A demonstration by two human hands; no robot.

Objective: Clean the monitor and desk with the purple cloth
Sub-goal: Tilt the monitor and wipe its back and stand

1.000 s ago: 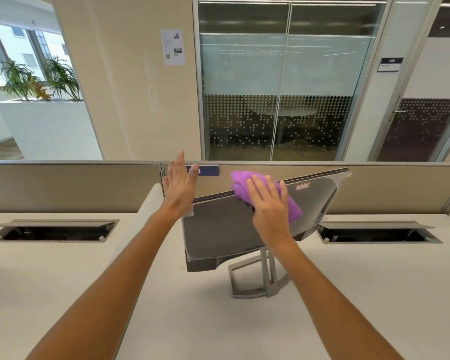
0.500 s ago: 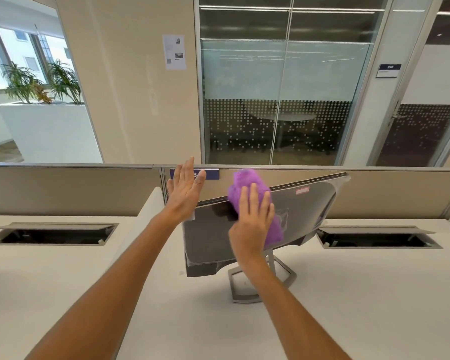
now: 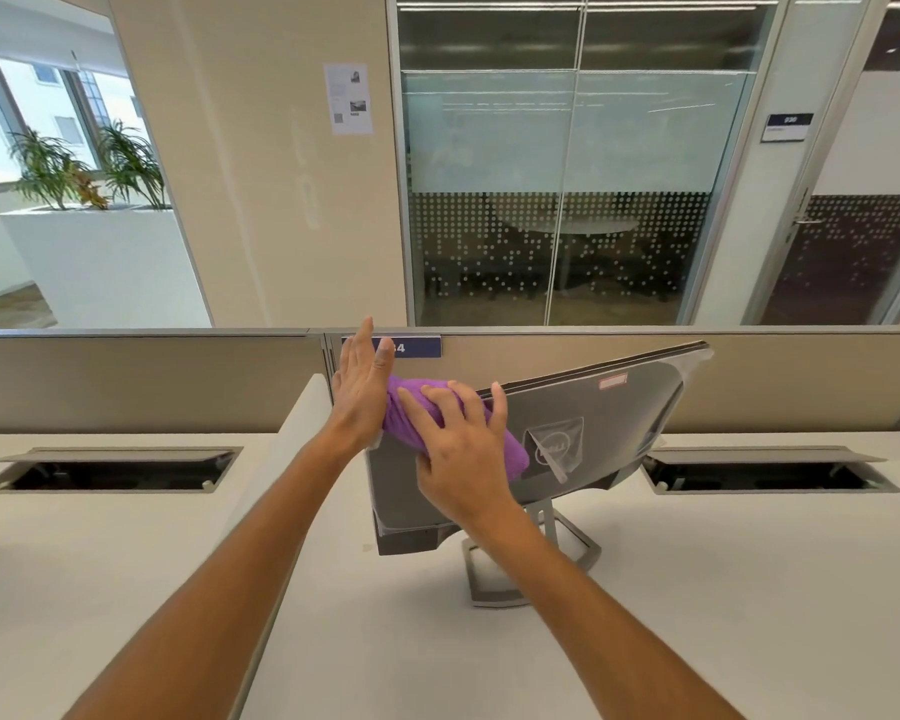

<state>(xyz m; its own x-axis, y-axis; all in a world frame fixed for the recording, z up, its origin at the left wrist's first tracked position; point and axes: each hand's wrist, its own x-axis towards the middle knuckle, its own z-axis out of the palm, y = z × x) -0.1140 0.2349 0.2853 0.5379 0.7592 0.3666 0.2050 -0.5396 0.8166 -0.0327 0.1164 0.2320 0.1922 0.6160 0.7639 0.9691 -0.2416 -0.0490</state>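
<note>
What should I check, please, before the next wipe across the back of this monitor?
1. Purple cloth under the right hand, flat against the panel: ok, spread fingers press it on.
2. Left hand bracing the monitor at its left edge: ok, palm open against it.
3. Monitor sitting level: not ok, it slants, right corner raised.
4. Stand flat on the desk: cannot tell, the right forearm covers part of the base.
5. Path to the right free: ok, only the logo and a small sticker lie ahead.
6. Screen side clean: cannot tell, it faces away.
</note>
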